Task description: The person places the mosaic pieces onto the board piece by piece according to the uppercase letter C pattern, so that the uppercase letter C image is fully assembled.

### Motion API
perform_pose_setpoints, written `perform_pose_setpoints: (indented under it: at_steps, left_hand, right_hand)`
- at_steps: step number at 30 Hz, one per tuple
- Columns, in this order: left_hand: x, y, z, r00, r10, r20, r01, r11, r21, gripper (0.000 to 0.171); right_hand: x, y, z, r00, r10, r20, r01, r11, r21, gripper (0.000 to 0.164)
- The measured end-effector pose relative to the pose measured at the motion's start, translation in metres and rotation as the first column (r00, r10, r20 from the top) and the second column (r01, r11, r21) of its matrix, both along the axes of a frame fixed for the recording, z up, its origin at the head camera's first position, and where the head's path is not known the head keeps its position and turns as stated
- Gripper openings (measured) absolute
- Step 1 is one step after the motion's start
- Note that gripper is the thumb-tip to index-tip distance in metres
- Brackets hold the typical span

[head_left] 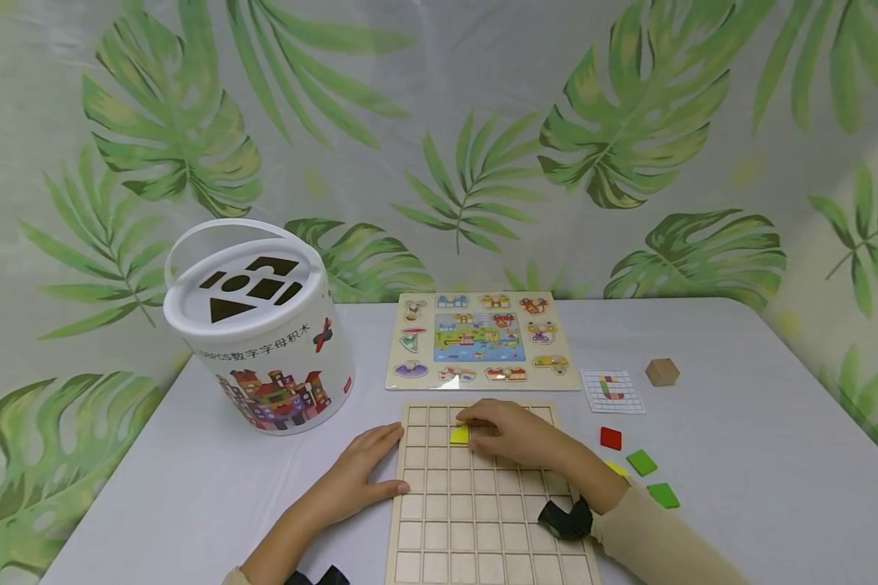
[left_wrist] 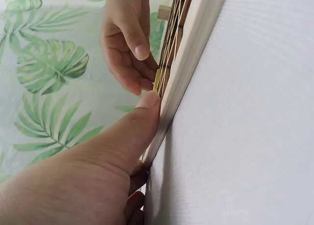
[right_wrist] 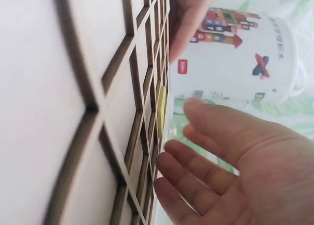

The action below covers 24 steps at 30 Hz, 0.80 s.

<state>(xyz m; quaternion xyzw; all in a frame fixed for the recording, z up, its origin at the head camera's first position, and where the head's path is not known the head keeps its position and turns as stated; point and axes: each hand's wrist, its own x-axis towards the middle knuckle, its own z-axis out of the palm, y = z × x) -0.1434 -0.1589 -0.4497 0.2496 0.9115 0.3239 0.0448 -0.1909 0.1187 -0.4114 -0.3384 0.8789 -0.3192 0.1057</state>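
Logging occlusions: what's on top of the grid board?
On the grid board: one yellow tile visible, beside the right hand. Squares beneath that hand and the black strap are covered; can't tell what's there.

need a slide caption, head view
Right hand by a yellow tile on a gridded board, left hand at its edge.

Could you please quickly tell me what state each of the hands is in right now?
Left hand: open, touching the edge of the pale wooden grid board.
Right hand: open, holding nothing, close to the flat, straight-edged yellow tile.

Tile [head_left: 459,436] on grid board [head_left: 461,507], puzzle [head_left: 480,337] behind, bucket [head_left: 263,349] left
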Motion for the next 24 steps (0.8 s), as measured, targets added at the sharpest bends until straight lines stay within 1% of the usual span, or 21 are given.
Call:
perform_pose_setpoints:
  at_steps: [3, 6, 9, 12, 15, 21, 24]
  left_hand:
    - [0.0, 0.0, -0.001, 1.0, -0.001, 0.005, 0.001, 1.0, 0.0, 0.081]
    - [0.001, 0.0, -0.001, 1.0, 0.0, 0.011, 0.0, 1.0, 0.0, 0.082]
    - [0.001, -0.001, -0.001, 1.0, 0.001, 0.009, -0.001, 1.0, 0.003, 0.082]
    - [0.002, -0.001, -0.001, 1.0, 0.004, 0.011, -0.004, 1.0, 0.005, 0.081]
    - [0.002, -0.002, -0.001, 1.0, 0.003, 0.011, -0.003, 1.0, 0.008, 0.081]
    - [0.001, -0.002, -0.001, 1.0, 0.0, 0.001, 0.0, 1.0, 0.003, 0.081]
    - [0.0, -0.002, -0.001, 1.0, 0.0, -0.014, 0.0, 1.0, 0.0, 0.081]
  right_hand:
    - [0.005, 0.01, 0.009, 1.0, -0.016, -0.006, 0.016, 1.0, -0.011, 0.039]
    - [0.012, 0.026, 0.019, 0.998, -0.05, -0.032, 0.049, 0.998, -0.042, 0.042]
    - [0.019, 0.045, 0.028, 0.992, -0.1, -0.077, 0.095, 0.993, -0.066, 0.046]
    - [0.026, 0.068, 0.03, 0.98, -0.164, -0.114, 0.155, 0.984, -0.082, 0.049]
    - [0.03, 0.09, 0.026, 0.966, -0.226, -0.129, 0.216, 0.972, -0.091, 0.05]
    - [0.035, 0.123, 0.009, 0.941, -0.293, -0.168, 0.283, 0.956, -0.081, 0.052]
    - [0.034, 0.133, 0.001, 0.936, -0.322, -0.142, 0.317, 0.947, -0.058, 0.052]
